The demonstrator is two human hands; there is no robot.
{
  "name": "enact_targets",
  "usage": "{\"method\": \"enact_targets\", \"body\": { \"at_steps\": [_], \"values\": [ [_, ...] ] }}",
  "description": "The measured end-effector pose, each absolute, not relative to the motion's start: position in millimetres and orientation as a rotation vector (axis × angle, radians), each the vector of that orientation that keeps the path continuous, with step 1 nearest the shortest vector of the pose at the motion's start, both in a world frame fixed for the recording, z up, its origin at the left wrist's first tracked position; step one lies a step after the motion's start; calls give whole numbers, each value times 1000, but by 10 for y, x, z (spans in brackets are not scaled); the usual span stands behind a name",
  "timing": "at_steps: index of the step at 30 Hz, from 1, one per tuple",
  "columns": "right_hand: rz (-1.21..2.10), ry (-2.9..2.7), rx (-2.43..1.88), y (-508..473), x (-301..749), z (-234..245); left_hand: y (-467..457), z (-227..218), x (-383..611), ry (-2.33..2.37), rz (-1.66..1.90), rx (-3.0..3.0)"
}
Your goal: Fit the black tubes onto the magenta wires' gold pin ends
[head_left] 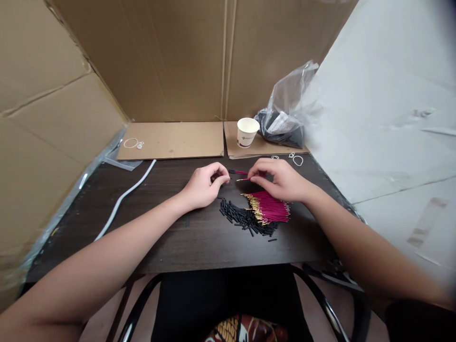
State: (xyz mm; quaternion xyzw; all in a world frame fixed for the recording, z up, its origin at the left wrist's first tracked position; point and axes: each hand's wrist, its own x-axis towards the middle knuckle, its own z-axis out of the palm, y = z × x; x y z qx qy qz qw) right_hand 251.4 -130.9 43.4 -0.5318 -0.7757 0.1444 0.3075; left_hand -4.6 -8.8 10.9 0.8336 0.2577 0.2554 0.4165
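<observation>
My right hand [278,178] pinches a thin red wire [243,179] whose gold metal tip points left toward my other hand. Just beyond it, red wires with black sleeves [238,172] lie on the table, partly behind my right fingers. My left hand [210,184] is closed, thumb against forefinger; a tiny dark bit shows at the fingertips, too small to name. Below the hands lies a pile of red wires [272,207] with gold ends facing left. Short black sleeves [245,219] are heaped against it, with a few strays around.
Behind the hands stand a paper cup [246,133] and a clear bag of black pieces [285,126] on a cardboard sheet [171,140]. Rubber bands [297,160] lie near it. A pale tube [124,195] crosses the dark table [199,244] at left. Cardboard walls enclose the back and left.
</observation>
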Motion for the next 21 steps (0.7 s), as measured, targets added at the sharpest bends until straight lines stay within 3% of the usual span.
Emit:
{"method": "enact_targets", "body": {
  "at_steps": [5,21],
  "values": [
    [342,-1998,-1418,-1289,2438,365,-76,41,-10,620,723,1814],
    [278,-1987,-1403,-1284,2389,325,-98,48,-18,637,670,1902]
  ]
}}
